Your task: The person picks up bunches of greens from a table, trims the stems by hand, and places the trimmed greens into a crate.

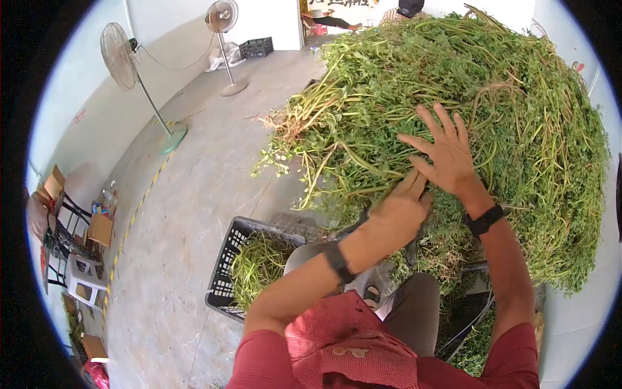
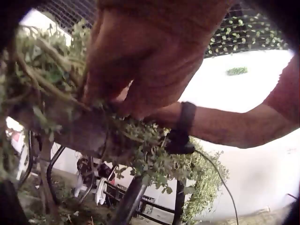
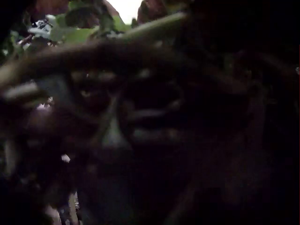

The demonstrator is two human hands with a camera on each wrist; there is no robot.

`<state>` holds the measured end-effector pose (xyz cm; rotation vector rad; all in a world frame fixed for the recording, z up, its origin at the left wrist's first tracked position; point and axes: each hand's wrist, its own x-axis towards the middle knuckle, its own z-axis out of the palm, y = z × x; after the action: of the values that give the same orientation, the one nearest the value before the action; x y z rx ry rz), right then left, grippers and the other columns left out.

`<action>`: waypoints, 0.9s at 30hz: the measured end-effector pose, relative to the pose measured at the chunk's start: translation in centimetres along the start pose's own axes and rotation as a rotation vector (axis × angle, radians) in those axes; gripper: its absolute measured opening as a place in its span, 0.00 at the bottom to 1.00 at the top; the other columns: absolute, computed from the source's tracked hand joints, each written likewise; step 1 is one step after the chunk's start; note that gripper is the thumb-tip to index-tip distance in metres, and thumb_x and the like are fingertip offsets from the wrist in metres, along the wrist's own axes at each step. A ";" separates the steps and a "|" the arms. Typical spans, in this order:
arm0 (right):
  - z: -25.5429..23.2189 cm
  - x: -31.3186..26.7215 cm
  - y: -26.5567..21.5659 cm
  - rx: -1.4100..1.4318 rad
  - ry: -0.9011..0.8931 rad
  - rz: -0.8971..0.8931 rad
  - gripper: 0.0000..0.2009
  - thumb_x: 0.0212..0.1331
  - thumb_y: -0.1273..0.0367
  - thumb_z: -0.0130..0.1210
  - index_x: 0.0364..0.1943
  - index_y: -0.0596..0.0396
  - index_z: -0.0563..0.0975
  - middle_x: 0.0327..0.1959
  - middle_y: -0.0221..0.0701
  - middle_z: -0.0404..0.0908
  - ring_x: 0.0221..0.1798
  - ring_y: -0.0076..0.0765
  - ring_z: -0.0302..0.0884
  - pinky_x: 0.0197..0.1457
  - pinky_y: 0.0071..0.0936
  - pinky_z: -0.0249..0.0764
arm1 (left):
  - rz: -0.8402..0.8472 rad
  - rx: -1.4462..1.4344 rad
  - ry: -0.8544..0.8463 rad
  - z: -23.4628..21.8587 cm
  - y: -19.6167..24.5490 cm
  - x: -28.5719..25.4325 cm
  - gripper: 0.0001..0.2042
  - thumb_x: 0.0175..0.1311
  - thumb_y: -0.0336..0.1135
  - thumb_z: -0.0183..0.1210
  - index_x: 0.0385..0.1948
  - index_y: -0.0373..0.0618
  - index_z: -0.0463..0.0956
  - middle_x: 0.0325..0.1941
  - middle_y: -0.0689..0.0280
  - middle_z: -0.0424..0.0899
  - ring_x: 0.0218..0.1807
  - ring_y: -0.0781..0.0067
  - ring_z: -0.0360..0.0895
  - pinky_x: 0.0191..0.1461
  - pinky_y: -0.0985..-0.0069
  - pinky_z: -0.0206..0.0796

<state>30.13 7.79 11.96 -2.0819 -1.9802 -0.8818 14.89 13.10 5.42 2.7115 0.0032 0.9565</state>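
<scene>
A big heap of green leafy stems [image 1: 402, 78] fills the upper right of the head view. My right hand [image 1: 447, 155] lies on its near side, fingers spread. My left hand [image 1: 402, 207], slightly blurred, is just below and left of it, its fingertips close to the right hand's thumb side. From the left wrist, my left hand [image 2: 145, 56] points down into leafy stems [image 2: 51, 89]; whether its fingertips pinch any is hidden. Dark, blurred stems [image 3: 112, 126] fill the right wrist view, where the right hand cannot be made out clearly.
On the floor [image 1: 175, 240] at my left stands a black crate [image 1: 223, 259] with loose stems [image 1: 259, 266] inside. Two standing fans [image 1: 120, 55], a white stool [image 1: 84, 279] and cardboard boxes [image 1: 100, 229] are farther left. Another person [image 1: 334, 21] is partly visible at the back.
</scene>
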 end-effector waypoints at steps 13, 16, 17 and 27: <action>0.1 -0.4 -1.5 0.070 0.116 -0.082 0.23 0.45 0.63 0.63 0.50 0.31 0.75 0.66 0.29 0.58 0.70 0.45 0.49 0.70 0.51 0.43 | -0.550 0.540 0.110 -9.1 -20.7 0.6 0.44 0.45 0.51 0.66 0.63 0.41 0.53 0.57 0.51 0.70 0.62 0.53 0.65 0.67 0.56 0.45; -0.1 -0.7 -2.0 0.085 0.103 -0.069 0.23 0.45 0.64 0.63 0.50 0.31 0.75 0.66 0.29 0.59 0.69 0.44 0.49 0.70 0.51 0.42 | -0.616 0.394 -0.049 -8.7 -20.6 0.7 0.37 0.43 0.46 0.68 0.56 0.42 0.60 0.54 0.52 0.71 0.59 0.56 0.67 0.66 0.53 0.45; -0.2 -0.7 -2.1 0.093 0.105 -0.075 0.23 0.45 0.64 0.63 0.50 0.30 0.75 0.65 0.29 0.60 0.69 0.44 0.49 0.70 0.51 0.42 | -0.595 0.398 -0.066 -8.6 -20.8 0.5 0.33 0.43 0.44 0.68 0.52 0.41 0.63 0.51 0.52 0.73 0.57 0.57 0.69 0.65 0.53 0.46; -1.1 -1.3 -4.0 0.086 0.122 -0.097 0.22 0.44 0.65 0.61 0.49 0.34 0.76 0.62 0.30 0.63 0.68 0.44 0.52 0.71 0.47 0.44 | -0.541 0.338 0.225 -7.7 -15.5 -0.9 0.21 0.40 0.24 0.61 0.39 0.41 0.64 0.40 0.48 0.73 0.43 0.44 0.73 0.45 0.58 0.68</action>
<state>25.98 6.59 11.06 -1.8540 -2.0322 -0.9005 10.81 29.83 6.77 2.6287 0.9650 1.1490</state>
